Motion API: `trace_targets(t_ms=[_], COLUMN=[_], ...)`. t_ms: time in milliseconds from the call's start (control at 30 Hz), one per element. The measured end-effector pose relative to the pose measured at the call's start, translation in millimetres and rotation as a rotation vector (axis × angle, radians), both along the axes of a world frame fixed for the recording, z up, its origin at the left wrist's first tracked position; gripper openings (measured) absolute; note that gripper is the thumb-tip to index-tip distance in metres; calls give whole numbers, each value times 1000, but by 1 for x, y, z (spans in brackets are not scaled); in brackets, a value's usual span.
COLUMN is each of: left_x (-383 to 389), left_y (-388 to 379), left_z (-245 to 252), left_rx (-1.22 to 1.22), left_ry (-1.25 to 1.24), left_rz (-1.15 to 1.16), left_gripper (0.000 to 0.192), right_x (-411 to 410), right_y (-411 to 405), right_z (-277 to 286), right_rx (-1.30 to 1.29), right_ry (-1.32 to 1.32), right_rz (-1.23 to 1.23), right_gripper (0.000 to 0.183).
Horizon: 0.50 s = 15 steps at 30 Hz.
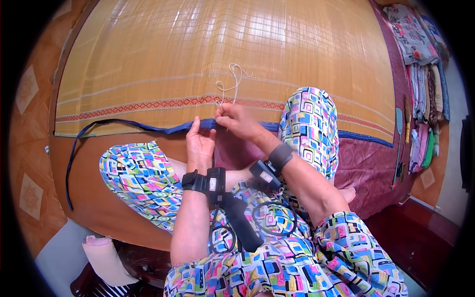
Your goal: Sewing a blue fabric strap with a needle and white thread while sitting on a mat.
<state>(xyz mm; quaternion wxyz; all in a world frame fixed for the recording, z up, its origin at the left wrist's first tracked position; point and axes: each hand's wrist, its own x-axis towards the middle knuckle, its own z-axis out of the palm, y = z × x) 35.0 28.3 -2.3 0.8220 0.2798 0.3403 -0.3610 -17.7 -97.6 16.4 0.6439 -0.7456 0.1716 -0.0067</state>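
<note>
A woven straw mat (178, 83) with a red patterned band lies before me. Along its near edge runs blue fabric binding (174, 129), whose loose tail curves off to the left over the brown surface. My left hand (199, 143), palm up, holds the binding at the mat's edge between thumb and fingers. Just right of it, my right hand (235, 118) is pinched close to the same spot. White thread (236, 87) runs up from my right fingertips and lies in loose loops on the mat. Whether a needle is between those fingers is hidden.
My bent knees in patterned trousers (310, 122) flank the work, the right one over the mat's edge. Folded clothes (426, 92) are stacked at the far right, near a light-blue fly swatter (399, 120). Wooden furniture (144, 263) stands at the lower left.
</note>
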Motion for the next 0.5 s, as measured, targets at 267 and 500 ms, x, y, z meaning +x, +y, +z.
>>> trace_targets(t_ms=[267,500], left_x=[0,0], left_y=[0,-3], left_z=[2,4], left_rx=[25,19], left_ry=[0,-9], left_rz=[3,-6], left_gripper=[11,11], right_x=[2,4], right_y=[-10,-13], right_z=[5,2], right_rx=[200,156], right_ry=[62,-7], right_rz=[135,117], right_gripper=[10,11])
